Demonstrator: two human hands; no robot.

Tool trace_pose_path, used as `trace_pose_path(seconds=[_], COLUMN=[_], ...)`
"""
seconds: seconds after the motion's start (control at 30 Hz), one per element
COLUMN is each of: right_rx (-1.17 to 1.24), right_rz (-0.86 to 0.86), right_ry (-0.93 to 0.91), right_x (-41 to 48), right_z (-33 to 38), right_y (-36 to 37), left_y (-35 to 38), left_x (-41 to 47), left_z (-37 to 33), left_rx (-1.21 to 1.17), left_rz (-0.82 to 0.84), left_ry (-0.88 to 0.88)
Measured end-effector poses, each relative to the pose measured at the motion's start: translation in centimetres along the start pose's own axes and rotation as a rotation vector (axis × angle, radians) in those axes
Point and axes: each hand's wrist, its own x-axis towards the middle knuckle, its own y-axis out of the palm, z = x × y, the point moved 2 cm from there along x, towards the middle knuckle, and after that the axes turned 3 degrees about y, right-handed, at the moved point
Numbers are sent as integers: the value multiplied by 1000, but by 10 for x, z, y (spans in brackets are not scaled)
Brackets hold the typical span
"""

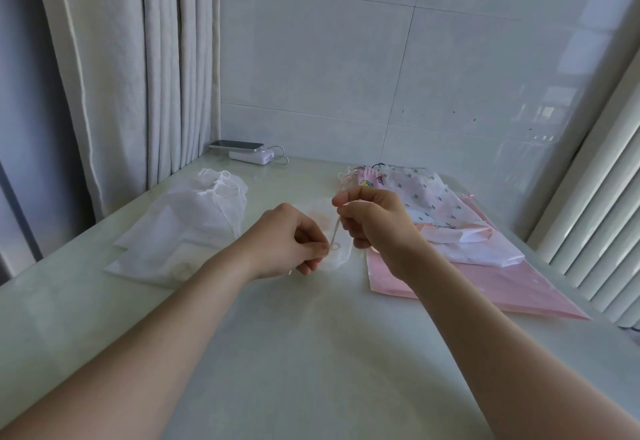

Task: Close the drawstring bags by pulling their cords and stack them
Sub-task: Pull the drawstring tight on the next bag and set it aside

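Observation:
A small white drawstring bag (337, 256) lies on the pale table between my hands, mostly hidden by them. My left hand (291, 240) pinches the bag's near end by its mouth. My right hand (372, 220) is raised a little above the bag and pinches its thin cord (335, 232), which runs taut down to my left fingers. A stack of white drawstring bags (194, 228) with gathered tops lies to the left. To the right lies a heap of pink and patterned bags (450, 228).
A phone (237, 145) sits on a white power bank (251, 156) with a cable at the table's far left corner. Curtains (138, 69) hang on the left, a tiled wall stands behind, and a ribbed white panel (602, 218) borders the right.

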Motion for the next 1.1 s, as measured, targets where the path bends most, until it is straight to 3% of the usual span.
trace_pose_path(seconds=[0.37,0.57,0.8,1.1], right_rx=[-15,-465,-713,-973], right_rz=[-195,-207,-40,-59], right_ry=[-277,-468,-596,-651], right_x=[-1,-1,-7,0], right_z=[2,-4,-8,-6], right_y=[0,3,10,17], left_y=[1,2,3,3], left_x=[2,1,5,5], left_z=[4,3,7,9], left_rx=[-48,-177,-366,-431], left_rz=[33,-56,-117,-114], left_ry=[16,-28,-94,-126])
